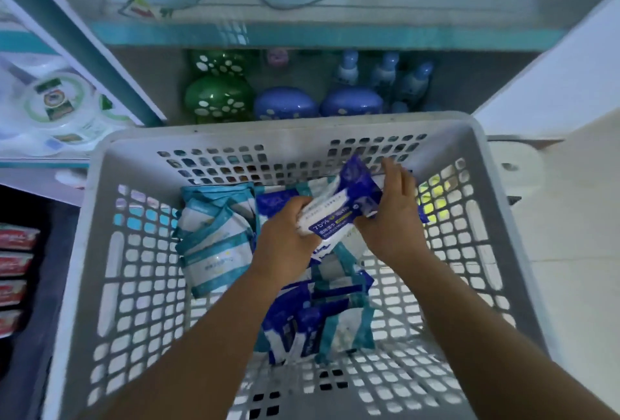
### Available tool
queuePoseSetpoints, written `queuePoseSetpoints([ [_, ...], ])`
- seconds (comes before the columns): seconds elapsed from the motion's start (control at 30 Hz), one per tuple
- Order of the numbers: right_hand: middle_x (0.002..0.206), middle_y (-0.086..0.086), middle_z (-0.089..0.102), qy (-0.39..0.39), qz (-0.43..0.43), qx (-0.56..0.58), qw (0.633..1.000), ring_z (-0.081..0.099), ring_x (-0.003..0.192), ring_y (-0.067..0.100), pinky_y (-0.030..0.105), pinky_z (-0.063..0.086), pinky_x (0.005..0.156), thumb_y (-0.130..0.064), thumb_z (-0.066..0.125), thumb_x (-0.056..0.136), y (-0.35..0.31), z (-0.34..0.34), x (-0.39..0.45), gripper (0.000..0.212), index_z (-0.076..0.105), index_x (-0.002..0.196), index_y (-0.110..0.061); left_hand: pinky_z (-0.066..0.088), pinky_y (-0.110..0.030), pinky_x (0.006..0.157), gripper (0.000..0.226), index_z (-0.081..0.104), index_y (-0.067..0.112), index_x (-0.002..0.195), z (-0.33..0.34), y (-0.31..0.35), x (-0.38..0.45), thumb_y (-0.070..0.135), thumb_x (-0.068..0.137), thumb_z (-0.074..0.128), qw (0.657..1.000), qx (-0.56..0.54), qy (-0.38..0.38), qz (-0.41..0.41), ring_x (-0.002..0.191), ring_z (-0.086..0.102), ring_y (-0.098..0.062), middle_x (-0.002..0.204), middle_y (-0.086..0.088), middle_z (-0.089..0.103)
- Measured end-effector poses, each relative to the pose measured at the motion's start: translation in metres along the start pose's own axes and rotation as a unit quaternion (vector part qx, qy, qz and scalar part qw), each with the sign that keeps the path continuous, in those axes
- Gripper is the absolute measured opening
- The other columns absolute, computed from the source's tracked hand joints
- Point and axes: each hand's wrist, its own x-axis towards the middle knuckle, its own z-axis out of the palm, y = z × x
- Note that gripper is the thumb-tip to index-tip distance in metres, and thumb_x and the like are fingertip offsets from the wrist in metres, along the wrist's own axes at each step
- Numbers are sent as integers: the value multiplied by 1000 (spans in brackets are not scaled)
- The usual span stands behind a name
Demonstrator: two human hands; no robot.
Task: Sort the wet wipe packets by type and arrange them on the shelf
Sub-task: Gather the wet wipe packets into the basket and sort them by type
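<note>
Evidently the dark-blue wipe packet, raised just above the heap in the white basket, is a soft, light, slick film pouch that gives under pressure. The left hand has its fingers curled round the near end, while the right hand steadies the far end with straighter fingers. Holding it across the flat faces, not the slippery sealed ends, looks safest.
</note>
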Motion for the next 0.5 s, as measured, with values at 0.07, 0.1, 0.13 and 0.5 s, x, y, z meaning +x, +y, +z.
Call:
queuePoseSetpoints([
  [0.07, 157, 7, 17, 47, -108, -181, 976, 23, 142, 31, 46, 26, 115, -12, 76, 71, 18, -11, -5, 101, 16, 150, -22, 47, -25, 80, 55, 42, 26, 137, 17, 14, 1, 12, 88, 62, 997, 69, -10, 33, 100, 62, -20, 128, -3, 59],
  [0.1, 157, 6, 21, 57, -158, -265, 949, 20, 144, 32, 47, 16, 117, -17, 78, 68, 25, -16, -7, 101, 19, 150, -23, 46, -26, 84, 55, 42, 27, 138, 26, 20, 1, 13, 89, 62, 995, 91, -16, 49, 103, 62, -20, 132, -4, 57],
  [0.13, 155, 5, 28, 55, -198, -330, 921, 20, 144, 32, 47, 7, 116, -21, 79, 66, 29, -21, -8, 98, 25, 148, -23, 46, -25, 86, 55, 42, 28, 139, 34, 26, 1, 13, 90, 62, 992, 103, -23, 63, 104, 62, -20, 134, -4, 56],
  [0.5, 118, 4, 60, -175, -77, -444, 875, 58, 108, 26, 35, 42, 90, -16, 52, 90, 60, -30, -9, 32, 50, 122, -18, 34, -39, 110, 71, 22, 20, 148, 81, 10, 14, 19, 90, 62, 961, 238, -121, 78, 135, 36, -23, 152, -4, 30],
])
